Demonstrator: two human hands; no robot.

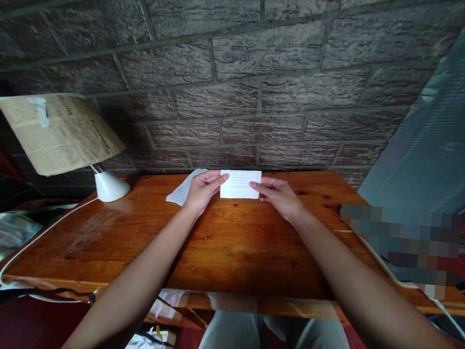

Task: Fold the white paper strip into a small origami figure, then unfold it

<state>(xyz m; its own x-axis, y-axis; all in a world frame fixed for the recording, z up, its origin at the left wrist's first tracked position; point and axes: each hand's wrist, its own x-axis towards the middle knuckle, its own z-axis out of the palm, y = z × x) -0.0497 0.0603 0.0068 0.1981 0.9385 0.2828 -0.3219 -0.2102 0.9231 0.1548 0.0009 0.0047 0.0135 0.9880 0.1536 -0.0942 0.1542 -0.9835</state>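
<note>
Between my two hands a small white sheet of paper point(239, 190) with a few lines of print is held up above the table. My left hand point(201, 192) pinches its left edge, thumb in front and fingers behind. On the opposite edge my right hand point(278, 196) grips in the same way, its thumb on the printed face. Behind my left hand lie more white papers point(180, 190) on the tabletop, partly covered by that hand. The print is too small to read.
The wooden table point(241, 257) stands against a dark brick wall point(231, 103). At the left is a lamp point(111, 186) with a newspaper-print shade and a white cord. A pixelated patch hides things at the right end, beside a bluish curtain point(435, 122).
</note>
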